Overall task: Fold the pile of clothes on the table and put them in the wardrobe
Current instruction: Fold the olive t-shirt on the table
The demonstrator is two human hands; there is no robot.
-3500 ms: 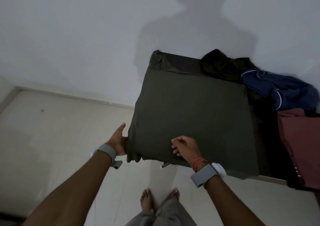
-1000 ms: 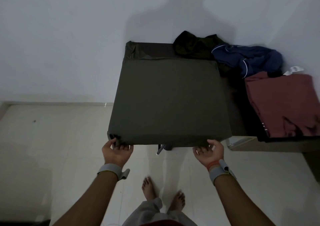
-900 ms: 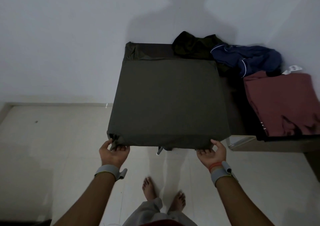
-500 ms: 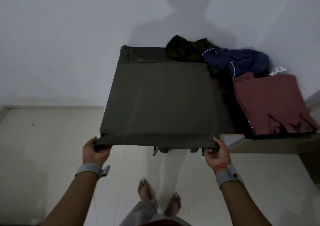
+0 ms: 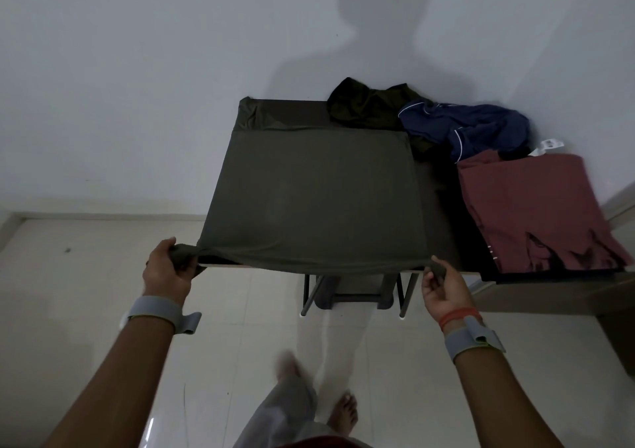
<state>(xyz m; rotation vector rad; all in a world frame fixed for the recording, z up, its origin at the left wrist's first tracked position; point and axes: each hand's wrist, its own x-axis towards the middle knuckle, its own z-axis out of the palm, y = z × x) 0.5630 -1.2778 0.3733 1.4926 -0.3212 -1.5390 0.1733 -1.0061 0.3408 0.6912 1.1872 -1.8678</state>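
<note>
Both hands, left hand point(image 5: 168, 270) and right hand point(image 5: 441, 287), clenched the olive garment's point(image 5: 309, 196) near corners (mid-frame); uneven pulling could drag it off the table point(image 5: 549, 291).

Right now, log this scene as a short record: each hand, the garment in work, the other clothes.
left hand: grips the bunched near left corner of the olive garment
right hand: pinches its near right corner
olive garment: spread flat on the table, near edge taut
other clothes: maroon garment flat at right; navy garment and dark garment crumpled at back
</note>
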